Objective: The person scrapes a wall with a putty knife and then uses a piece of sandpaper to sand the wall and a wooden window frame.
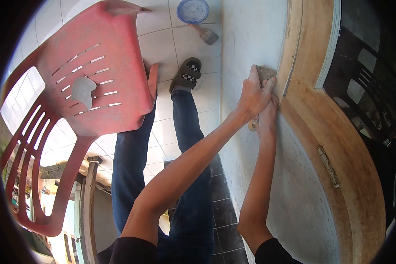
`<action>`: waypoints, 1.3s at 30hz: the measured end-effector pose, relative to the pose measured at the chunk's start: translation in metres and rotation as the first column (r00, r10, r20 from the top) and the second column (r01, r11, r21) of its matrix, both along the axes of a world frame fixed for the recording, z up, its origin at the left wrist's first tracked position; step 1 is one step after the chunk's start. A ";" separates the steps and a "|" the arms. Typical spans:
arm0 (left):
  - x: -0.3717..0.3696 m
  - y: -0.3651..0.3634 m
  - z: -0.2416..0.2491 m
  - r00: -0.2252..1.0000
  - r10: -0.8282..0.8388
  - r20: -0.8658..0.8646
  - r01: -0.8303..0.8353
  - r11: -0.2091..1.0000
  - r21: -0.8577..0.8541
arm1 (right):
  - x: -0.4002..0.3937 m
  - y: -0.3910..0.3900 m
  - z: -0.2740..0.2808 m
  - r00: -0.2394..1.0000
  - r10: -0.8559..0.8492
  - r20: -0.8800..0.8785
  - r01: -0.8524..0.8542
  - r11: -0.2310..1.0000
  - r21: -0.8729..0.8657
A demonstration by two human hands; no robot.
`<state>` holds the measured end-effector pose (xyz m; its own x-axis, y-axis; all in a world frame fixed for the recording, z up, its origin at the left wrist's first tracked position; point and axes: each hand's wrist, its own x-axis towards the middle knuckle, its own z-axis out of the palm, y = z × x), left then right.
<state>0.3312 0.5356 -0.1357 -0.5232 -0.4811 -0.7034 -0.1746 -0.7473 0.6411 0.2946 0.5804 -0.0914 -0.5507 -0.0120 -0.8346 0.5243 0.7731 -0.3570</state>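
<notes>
Far to the left of the hands is a red plastic chair (88,75). Its back is smooth and curved, with thin slots cut in it. Nearer the hands are the person's legs in blue jeans (185,145), with a checkered sandal (187,74) on one foot, on white floor tiles (163,48). Past the foot, a round blue lid (192,10) and a paintbrush (207,35) lie on the tiles.

The left hand (254,94) has its fingers curled, and it presses a small sanding block (266,74) flat on the white wall (246,31). The block looks rough and gray-brown. It sits at the edge where the wall meets the wooden door frame (334,132). I cannot tell which way its long side points, as the fingers hide most of it.

The right hand (268,116) is just under the left one, touching it. It grips a pale wooden handle (253,125), and only the end shows.

To the right of the hands, the frame is smooth, light brown wood with a metal hinge (328,166).
</notes>
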 end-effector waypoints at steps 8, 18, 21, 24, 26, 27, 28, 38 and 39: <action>0.009 0.022 -0.008 0.991 0.128 -0.050 -0.122 0.987 0.106 | 0.014 0.000 0.006 0.994 0.080 -0.074 -0.072 0.991 0.110; 0.017 0.018 -0.017 0.985 -0.150 -0.083 0.165 0.957 0.239 | 0.018 -0.002 0.004 0.979 0.132 -0.157 -0.098 0.974 0.206; 0.013 0.028 -0.029 0.989 0.068 -0.132 -0.020 0.940 0.340 | 0.015 0.003 -0.003 0.872 0.437 -0.222 -0.349 0.871 0.345; 0.012 0.032 -0.044 0.979 -0.013 -0.205 0.079 0.946 0.315 | 0.021 -0.005 0.006 0.795 0.551 -0.256 -0.408 0.796 0.447; 0.016 0.033 -0.042 0.976 -0.055 -0.209 0.120 0.943 0.309 | 0.028 0.009 0.007 0.692 0.662 -0.289 -0.441 0.704 0.557; 0.019 0.033 -0.041 0.973 -0.098 -0.208 0.160 0.938 0.309 | 0.029 0.009 0.008 0.692 0.662 -0.289 -0.441 0.704 0.556; 0.021 0.032 -0.040 0.973 -0.098 -0.207 0.160 0.938 0.309 | 0.031 0.008 0.009 0.698 0.658 -0.283 -0.422 0.698 0.578; 0.033 0.008 -0.029 0.939 -0.135 -0.317 0.261 0.880 0.397 | 0.033 0.022 0.000 0.780 0.601 -0.173 -0.390 0.684 0.616; 0.033 0.004 -0.025 0.938 -0.146 -0.316 0.278 0.860 0.428 | 0.031 0.015 -0.003 0.781 0.599 -0.177 -0.386 0.686 0.617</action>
<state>0.3645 0.5391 -0.1603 -0.7712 0.0068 -0.6365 -0.2377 -0.9307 0.2781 0.3252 0.5953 -0.0939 -0.8350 0.0073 -0.5502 -0.0643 0.9918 0.1106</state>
